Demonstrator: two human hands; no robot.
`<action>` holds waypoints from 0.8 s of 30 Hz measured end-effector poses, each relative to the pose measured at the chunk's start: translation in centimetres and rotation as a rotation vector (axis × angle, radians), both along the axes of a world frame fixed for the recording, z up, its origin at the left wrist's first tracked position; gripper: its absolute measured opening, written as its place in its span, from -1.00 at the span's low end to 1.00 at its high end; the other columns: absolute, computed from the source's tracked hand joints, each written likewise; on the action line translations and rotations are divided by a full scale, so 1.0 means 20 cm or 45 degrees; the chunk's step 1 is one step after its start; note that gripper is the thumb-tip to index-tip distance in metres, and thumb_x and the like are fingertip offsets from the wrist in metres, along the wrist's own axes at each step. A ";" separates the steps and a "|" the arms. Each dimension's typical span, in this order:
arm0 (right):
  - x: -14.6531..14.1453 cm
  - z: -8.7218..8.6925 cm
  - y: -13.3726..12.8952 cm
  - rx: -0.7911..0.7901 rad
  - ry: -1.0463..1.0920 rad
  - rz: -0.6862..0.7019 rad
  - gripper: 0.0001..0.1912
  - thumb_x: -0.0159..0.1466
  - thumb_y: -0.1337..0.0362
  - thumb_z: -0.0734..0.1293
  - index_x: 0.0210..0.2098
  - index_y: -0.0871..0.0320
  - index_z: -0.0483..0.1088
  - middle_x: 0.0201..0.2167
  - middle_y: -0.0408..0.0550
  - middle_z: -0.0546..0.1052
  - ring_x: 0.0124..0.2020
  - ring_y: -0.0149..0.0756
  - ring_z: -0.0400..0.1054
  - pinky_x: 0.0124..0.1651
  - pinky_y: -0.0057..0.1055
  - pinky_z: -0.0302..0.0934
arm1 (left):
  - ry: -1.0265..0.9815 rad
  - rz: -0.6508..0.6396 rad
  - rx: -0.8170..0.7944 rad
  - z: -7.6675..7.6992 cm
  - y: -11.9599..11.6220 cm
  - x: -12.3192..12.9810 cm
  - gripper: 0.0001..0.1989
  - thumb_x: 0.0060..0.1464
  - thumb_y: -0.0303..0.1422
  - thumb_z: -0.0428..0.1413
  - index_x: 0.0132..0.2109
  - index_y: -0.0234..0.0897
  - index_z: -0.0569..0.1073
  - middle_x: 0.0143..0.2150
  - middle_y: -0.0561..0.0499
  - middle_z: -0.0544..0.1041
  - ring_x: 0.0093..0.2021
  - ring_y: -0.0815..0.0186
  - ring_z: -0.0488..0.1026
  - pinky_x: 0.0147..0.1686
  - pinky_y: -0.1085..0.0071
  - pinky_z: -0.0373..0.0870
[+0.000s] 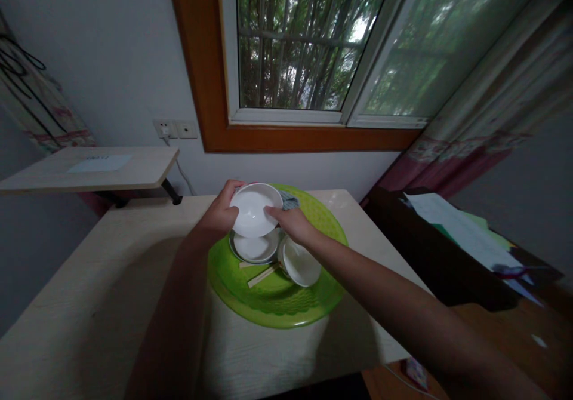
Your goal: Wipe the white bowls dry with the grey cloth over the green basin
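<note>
A white bowl [255,224] is tilted with its inside toward me, held between both hands over the green tray [277,316]. My left hand [224,210] is closed on its left rim, thumb inside. On the right rim my right hand [290,221] grips it the same way. Below it a second white bowl [257,249] rests on the tray, partly covered by the held one. Another white bowl [302,264] leans to its right. Chopsticks [263,276] lie in front of the bowls. Behind my right hand a grey cloth [290,200] shows in part.
The tray sits on a pale wooden table [134,304]. At the left stands a raised shelf [89,170] with a paper on it. A dark cabinet [439,257] with papers is beyond the table's right edge. A window [308,42] is in the wall ahead.
</note>
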State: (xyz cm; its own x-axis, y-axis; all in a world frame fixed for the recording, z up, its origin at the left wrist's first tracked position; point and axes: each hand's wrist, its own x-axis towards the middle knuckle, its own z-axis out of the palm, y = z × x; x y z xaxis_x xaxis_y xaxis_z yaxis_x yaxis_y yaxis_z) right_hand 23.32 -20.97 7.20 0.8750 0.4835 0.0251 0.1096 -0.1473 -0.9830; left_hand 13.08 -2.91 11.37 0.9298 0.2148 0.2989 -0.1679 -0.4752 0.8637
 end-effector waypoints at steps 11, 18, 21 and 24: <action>0.06 0.01 -0.01 -0.221 -0.203 -0.083 -0.77 0.26 0.32 0.42 -0.08 0.16 0.58 -0.12 0.01 0.67 -0.01 -0.17 0.55 0.12 -0.26 0.41 | -0.123 0.144 0.394 -0.04 0.04 0.04 -0.36 0.06 -0.46 -0.02 0.32 -0.32 0.34 0.20 -0.19 0.47 0.20 0.14 0.41 0.27 0.15 0.34; -0.02 0.00 0.06 0.160 0.468 -0.208 -0.79 0.28 0.29 0.41 -0.16 0.31 0.54 -0.25 0.12 0.67 -0.37 -0.23 0.56 -0.38 -0.40 0.49 | 0.289 0.198 0.336 -0.03 0.02 0.03 -0.50 0.16 -0.20 0.10 0.19 -0.32 0.44 0.05 -0.21 0.60 0.06 0.03 0.54 0.09 0.14 0.46; -0.06 0.01 0.08 0.215 0.543 -0.208 -0.82 0.26 0.34 0.42 -0.18 0.32 0.54 -0.22 0.14 0.68 -0.35 -0.24 0.57 -0.36 -0.40 0.50 | 0.311 0.290 0.353 -0.04 0.02 0.03 -0.54 0.12 -0.35 0.04 0.17 -0.36 0.44 0.02 -0.23 0.61 0.04 0.03 0.55 0.08 0.16 0.46; -0.07 0.01 0.08 0.177 0.479 -0.177 -0.80 0.23 0.37 0.43 -0.14 0.29 0.55 -0.15 0.12 0.67 -0.33 -0.24 0.58 -0.32 -0.38 0.52 | 0.277 0.279 0.332 -0.03 0.03 0.02 -0.51 0.07 -0.42 0.01 0.16 -0.36 0.43 -0.01 -0.20 0.61 0.00 0.08 0.56 0.04 0.20 0.47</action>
State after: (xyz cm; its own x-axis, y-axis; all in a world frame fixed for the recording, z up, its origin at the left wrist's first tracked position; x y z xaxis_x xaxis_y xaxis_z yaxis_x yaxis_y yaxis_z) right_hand 21.88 -19.43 7.41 0.8924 0.3745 -0.2518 -0.2721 0.0012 -0.9623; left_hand 13.45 -2.35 10.85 0.9180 0.3578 0.1712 0.1348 -0.6873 0.7138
